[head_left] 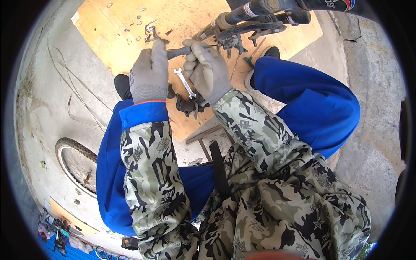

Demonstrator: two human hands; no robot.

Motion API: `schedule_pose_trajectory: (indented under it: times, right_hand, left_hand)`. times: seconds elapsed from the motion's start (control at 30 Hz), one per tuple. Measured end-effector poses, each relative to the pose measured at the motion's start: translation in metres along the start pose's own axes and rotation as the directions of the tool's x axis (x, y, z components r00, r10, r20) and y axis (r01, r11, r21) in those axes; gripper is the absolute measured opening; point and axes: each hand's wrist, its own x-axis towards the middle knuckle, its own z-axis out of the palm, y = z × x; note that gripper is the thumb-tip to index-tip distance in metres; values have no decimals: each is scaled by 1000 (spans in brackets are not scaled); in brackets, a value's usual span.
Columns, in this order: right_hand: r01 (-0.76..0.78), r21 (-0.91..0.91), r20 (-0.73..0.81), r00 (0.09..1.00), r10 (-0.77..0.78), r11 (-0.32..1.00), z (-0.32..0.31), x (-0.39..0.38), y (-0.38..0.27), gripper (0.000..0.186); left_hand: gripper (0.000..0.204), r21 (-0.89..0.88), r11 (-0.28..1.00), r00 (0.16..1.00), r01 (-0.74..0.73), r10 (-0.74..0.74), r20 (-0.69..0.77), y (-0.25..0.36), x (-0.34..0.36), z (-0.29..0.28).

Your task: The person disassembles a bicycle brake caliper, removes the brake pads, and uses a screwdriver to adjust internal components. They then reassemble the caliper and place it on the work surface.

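One matte, dark-grey cylindrical handle [177, 53]; left hand [149, 77], fingers gripping it; right hand [210, 74], fingers curled by end, hold unclear.

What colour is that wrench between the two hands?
The wrench is shiny silver, seen best in the head view.

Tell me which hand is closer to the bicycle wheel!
Left. The left hand is ahead and right of the bicycle wheel; the right hand is farther right.
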Motion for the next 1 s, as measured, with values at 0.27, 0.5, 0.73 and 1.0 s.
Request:
schedule_pose_trajectory:
  times: [0.27,0.5,0.73,1.0]
  right_hand:
    - [-1,39,-17,1000,2,999,2,-4,-7,42]
    - [-52,30,-109,993,55,998,1,-4,-1,35]
    - [14,63,8,1000,-15,998,2,2,-1,43]
    - [52,17,3,999,-52,999,-6,4,1,47]
  left_hand:
    - [29,-298,902,947,-313,320,-29,-16,-5,10]
    - [61,146,987,997,-71,74,-14,-5,1,2]
    - [57,15,1000,1000,-17,17,13,-6,13,9]
    - [33,-423,901,973,-100,177,147,-14,1,10]
